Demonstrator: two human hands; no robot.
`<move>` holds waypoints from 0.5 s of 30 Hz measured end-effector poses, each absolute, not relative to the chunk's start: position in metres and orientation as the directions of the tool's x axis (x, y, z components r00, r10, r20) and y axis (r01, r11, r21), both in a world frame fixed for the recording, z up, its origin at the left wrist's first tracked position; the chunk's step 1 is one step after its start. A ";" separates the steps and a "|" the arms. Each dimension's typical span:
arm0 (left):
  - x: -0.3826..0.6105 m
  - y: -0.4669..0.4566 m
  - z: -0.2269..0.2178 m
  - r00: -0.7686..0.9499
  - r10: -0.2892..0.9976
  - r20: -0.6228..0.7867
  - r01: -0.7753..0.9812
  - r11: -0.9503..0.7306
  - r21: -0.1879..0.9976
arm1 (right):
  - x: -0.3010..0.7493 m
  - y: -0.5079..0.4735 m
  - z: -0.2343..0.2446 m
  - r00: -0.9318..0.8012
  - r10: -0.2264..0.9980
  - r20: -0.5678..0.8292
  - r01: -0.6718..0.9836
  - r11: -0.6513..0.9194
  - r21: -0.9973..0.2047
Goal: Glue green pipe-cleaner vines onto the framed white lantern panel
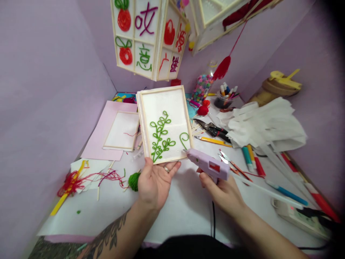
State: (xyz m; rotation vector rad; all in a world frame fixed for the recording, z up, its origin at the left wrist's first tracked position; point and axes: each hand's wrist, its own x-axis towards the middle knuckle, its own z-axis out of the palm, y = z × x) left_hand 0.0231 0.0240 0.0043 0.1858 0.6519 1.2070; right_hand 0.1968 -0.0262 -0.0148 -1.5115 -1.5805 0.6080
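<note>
My left hand (157,181) holds up a white framed panel (164,104) by its bottom edge, thumb in front and a ring on one finger. Green yarn (161,136) forms a leafy branch on the panel's left side, and a separate green curl (184,137) sits at its lower right. Wrapped around a lilac hot glue gun (207,163) is my right hand (222,192). The gun's nozzle points at the panel's lower right corner, close to the curl's end; whether it touches, I cannot tell. A green yarn ball (134,181) lies left of my left hand.
A decorated lantern (140,39) hangs above, beside a red tassel (223,67). To the right are black-handled pliers (212,128), a yellow craft knife (212,140), markers (247,158), white fabric (269,122) and a power strip (299,216). Tangled red yarn (71,184) lies left.
</note>
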 end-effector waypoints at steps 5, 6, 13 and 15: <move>0.022 0.024 0.005 0.204 0.911 -0.358 -0.809 0.363 0.462 | 0.199 -0.029 -0.020 0.113 0.969 0.218 0.554 0.120 -0.824; 0.022 0.025 0.004 0.205 0.912 -0.356 -0.809 0.363 0.463 | 0.199 -0.029 -0.021 0.117 0.970 0.213 0.553 0.114 -0.825; 0.021 0.025 0.005 0.185 0.914 -0.362 -0.808 0.351 0.474 | 0.201 -0.031 -0.023 0.131 0.974 0.184 0.554 0.082 -0.828; 0.021 0.025 0.005 0.180 0.914 -0.365 -0.807 0.349 0.476 | 0.202 -0.032 -0.023 0.127 0.974 0.187 0.561 0.085 -0.824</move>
